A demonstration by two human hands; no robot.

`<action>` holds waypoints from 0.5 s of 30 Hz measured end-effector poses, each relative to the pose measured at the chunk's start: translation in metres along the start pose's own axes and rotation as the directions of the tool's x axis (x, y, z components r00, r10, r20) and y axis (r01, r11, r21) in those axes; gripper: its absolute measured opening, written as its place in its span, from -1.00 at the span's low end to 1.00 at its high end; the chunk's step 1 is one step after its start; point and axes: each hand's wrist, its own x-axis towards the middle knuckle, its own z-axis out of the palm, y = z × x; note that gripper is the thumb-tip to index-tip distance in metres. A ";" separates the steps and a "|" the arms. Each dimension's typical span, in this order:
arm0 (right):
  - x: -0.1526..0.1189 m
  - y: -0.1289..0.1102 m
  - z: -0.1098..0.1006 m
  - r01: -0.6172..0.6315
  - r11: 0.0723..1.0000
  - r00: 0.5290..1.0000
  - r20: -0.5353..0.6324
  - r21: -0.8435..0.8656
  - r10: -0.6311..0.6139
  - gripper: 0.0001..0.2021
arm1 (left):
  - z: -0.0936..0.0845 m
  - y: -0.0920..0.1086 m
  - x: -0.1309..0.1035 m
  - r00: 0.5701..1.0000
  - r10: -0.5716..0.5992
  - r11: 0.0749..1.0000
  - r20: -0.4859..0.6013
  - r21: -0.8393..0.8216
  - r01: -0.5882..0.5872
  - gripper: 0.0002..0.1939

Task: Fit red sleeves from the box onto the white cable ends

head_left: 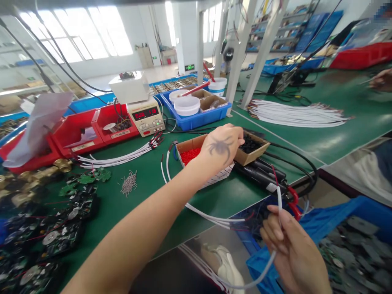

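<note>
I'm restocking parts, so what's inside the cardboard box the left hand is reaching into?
The cardboard box holds small red pieces in its left compartment and small black pieces in its right. The left hand covers the middle, so the contents there can't be seen.

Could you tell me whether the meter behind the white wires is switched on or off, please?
On: the meter shows lit red digits on its display, though blur makes the reading itself unreadable.

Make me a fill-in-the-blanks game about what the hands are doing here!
1. The left hand reaches into a cardboard box holding red and ____ small parts.
2. The right hand holds a ____ wire.
3. The table top is ____.

Missing words: black; white; green
</note>
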 end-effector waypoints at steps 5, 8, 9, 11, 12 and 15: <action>-0.014 -0.013 0.004 -0.081 0.995 0.996 0.038 -0.057 0.083 -0.65 | 0.033 0.012 0.073 0.946 -0.110 0.991 0.306 0.102 0.082 -0.80; -0.015 -0.017 0.004 -0.139 0.989 0.985 0.091 -0.059 0.144 -0.66 | 0.045 0.017 0.081 0.913 -0.130 0.989 0.387 0.117 0.092 -0.73; -0.015 -0.018 0.003 -0.155 0.986 0.981 0.109 -0.057 0.160 -0.67 | 0.047 0.017 0.081 0.911 -0.127 0.990 0.391 0.109 0.091 -0.73; -0.016 -0.018 0.004 -0.179 0.982 0.972 0.145 -0.057 0.185 -0.68 | 0.046 0.015 0.079 0.920 -0.119 0.992 0.374 0.082 0.095 -0.72; -0.017 -0.019 0.005 -0.187 0.981 0.968 0.159 -0.058 0.194 -0.68 | 0.045 0.014 0.077 0.926 -0.117 0.993 0.358 0.063 0.101 -0.72; -0.022 -0.020 0.015 -0.217 0.974 0.955 0.190 -0.066 0.226 -0.68 | 0.036 0.012 0.072 0.953 -0.111 0.992 0.283 -0.025 0.123 -0.76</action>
